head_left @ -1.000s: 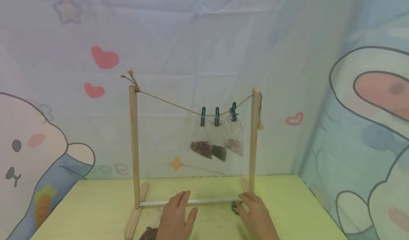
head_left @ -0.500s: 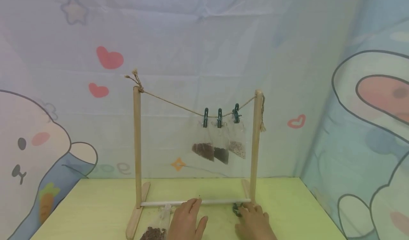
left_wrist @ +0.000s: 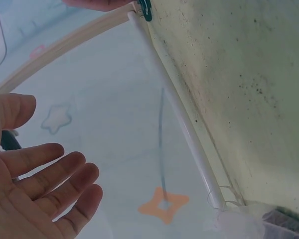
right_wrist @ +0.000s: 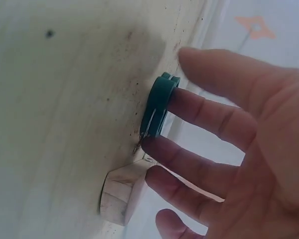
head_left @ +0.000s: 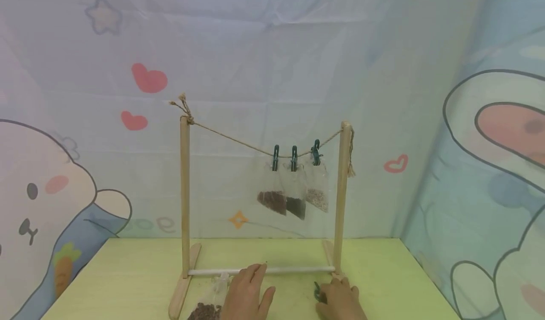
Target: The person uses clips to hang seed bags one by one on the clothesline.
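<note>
My right hand (head_left: 341,301) reaches down to a dark green clip (right_wrist: 159,102) lying on the table. In the right wrist view two of its fingertips touch the clip, while the thumb stands apart from it. My left hand (head_left: 246,295) is held with fingers extended and nothing in them, above the table beside a clear plastic bag (head_left: 206,310) of dark brown bits. The bag's lower part is cut off by the head view's edge. Three green clips, one of them the middle clip (head_left: 294,158), hold small filled bags on a twine line (head_left: 230,137).
The twine runs between two wooden posts, left post (head_left: 185,197) and right post (head_left: 341,197). A white rod (head_left: 294,269) joins their flat wooden feet low over the yellow table (head_left: 140,263). A printed cloth (head_left: 221,64) hangs behind.
My right hand has come to the loose clip, which has shifted slightly toward me and turned. The left hand moved a little right, uncovering more of the bag. The head view shifted slightly.
</note>
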`<action>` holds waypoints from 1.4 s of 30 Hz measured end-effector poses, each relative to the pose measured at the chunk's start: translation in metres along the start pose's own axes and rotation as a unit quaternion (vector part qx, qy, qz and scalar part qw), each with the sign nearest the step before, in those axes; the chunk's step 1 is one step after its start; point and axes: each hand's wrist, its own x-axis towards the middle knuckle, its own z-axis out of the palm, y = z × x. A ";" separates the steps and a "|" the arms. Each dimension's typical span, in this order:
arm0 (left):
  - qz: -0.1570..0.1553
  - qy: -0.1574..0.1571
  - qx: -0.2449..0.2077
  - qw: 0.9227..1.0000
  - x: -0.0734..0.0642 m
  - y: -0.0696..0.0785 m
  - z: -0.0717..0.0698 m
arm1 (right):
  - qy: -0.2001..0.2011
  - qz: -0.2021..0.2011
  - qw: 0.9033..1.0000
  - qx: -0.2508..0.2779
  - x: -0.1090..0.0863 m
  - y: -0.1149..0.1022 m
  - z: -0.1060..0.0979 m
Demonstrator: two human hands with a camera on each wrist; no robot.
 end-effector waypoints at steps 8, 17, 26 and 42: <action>0.002 -0.020 -0.006 1.000 0.000 -0.002 -0.001 | 0.014 -0.013 1.000 -0.011 0.000 0.001 0.001; -0.053 -0.072 -0.118 0.989 0.002 -0.002 -0.005 | 0.042 -0.078 0.983 0.161 -0.005 -0.014 -0.023; -0.146 -0.168 -0.392 0.893 0.008 -0.002 -0.012 | 0.177 -0.281 0.906 0.261 -0.020 -0.062 -0.037; -0.166 -0.149 -0.492 0.842 0.009 0.007 -0.025 | 0.180 -0.358 0.875 0.273 -0.018 -0.083 -0.021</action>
